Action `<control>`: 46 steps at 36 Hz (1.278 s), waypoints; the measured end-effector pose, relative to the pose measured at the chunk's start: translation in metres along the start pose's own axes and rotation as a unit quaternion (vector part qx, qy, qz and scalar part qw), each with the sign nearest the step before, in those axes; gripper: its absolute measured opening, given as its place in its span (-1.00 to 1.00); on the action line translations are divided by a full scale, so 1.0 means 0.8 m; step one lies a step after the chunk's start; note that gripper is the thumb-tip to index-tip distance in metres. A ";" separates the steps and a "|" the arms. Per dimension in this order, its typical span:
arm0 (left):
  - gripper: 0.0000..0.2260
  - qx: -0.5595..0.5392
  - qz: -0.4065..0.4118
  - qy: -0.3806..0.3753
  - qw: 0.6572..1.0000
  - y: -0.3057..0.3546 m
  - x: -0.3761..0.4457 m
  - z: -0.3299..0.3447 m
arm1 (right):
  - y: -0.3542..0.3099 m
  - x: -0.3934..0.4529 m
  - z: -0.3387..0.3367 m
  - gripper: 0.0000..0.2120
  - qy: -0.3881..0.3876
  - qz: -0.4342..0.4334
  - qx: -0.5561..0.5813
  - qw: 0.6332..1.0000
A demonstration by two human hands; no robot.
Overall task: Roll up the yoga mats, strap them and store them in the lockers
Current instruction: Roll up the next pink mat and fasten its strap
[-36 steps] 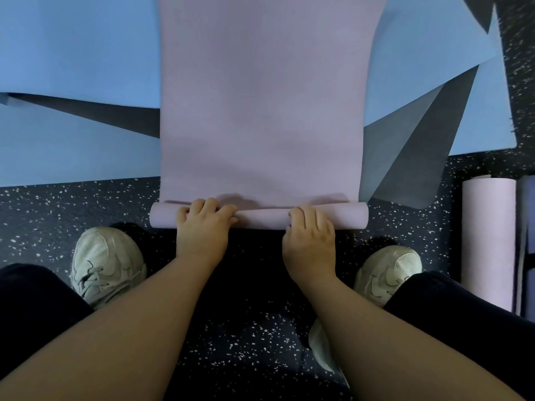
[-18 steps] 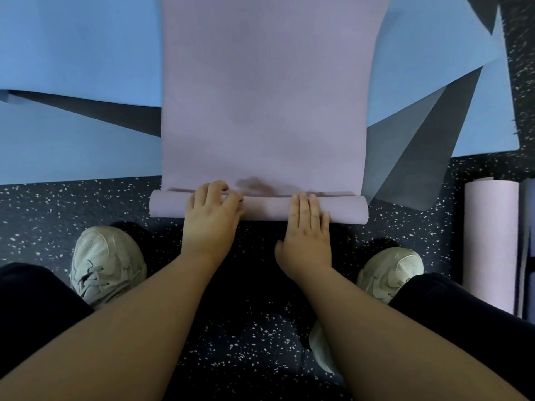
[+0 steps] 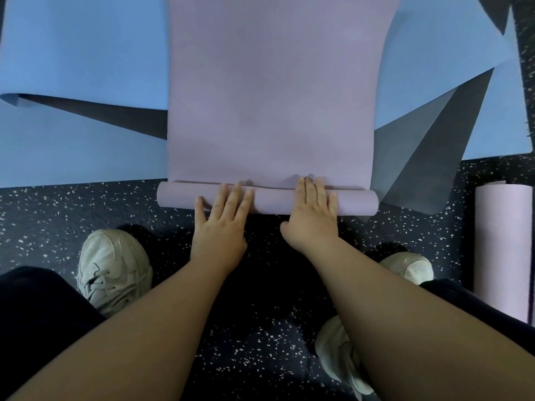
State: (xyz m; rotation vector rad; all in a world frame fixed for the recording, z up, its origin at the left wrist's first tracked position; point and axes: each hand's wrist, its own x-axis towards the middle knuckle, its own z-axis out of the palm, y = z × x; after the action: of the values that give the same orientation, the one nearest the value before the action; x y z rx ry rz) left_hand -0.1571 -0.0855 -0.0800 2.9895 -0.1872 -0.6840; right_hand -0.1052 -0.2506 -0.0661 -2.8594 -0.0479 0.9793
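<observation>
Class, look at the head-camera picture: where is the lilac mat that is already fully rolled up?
The rolled lilac mat lies on the speckled floor at the picture's right edge, beside the person's right shoe and below the blue mats.

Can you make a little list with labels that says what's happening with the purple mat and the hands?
Mat being rolled: lilac yoga mat, near end rolled, the rest flat
Left hand: fingers straight, pressing on the roll
Right hand: fingers straight, pressing on the roll
Underneath: blue mats spread on the speckled floor
Finished: rolled lilac mat lying at the right
</observation>
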 end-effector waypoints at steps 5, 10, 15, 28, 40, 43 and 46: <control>-0.21 0.017 -0.001 -0.045 0.999 -0.003 0.009 -0.012 | 0.009 -0.002 0.007 -0.26 0.130 -0.038 0.023 0.990; -0.22 0.021 0.001 -0.065 0.998 -0.007 0.022 -0.021 | 0.028 -0.014 0.028 -0.45 0.297 -0.078 -0.002 0.952; -0.28 0.001 -0.007 -0.066 0.998 -0.010 0.037 -0.026 | 0.023 -0.016 0.031 -0.44 0.237 -0.079 -0.027 0.968; -0.24 -0.040 0.004 -0.007 0.999 -0.017 0.063 -0.046 | 0.004 0.036 -0.027 -0.05 -0.017 -0.009 -0.057 0.998; -0.06 0.024 0.045 0.136 0.989 -0.011 0.023 0.005 | 0.009 0.043 -0.035 -0.07 -0.019 -0.027 -0.045 0.998; 0.01 0.015 0.024 0.088 0.996 -0.008 0.029 -0.001 | 0.009 0.046 -0.038 -0.12 -0.003 -0.032 -0.037 0.999; -0.01 0.009 0.014 0.041 0.999 -0.009 0.033 -0.007 | 0.008 0.046 -0.041 -0.16 0.013 -0.037 -0.026 0.999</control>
State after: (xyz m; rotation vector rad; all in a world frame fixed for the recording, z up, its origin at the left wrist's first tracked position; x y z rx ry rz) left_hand -0.1305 -0.0818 -0.0871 3.0187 -0.2307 -0.5577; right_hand -0.0561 -0.2580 -0.0642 -2.8941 -0.1790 0.9409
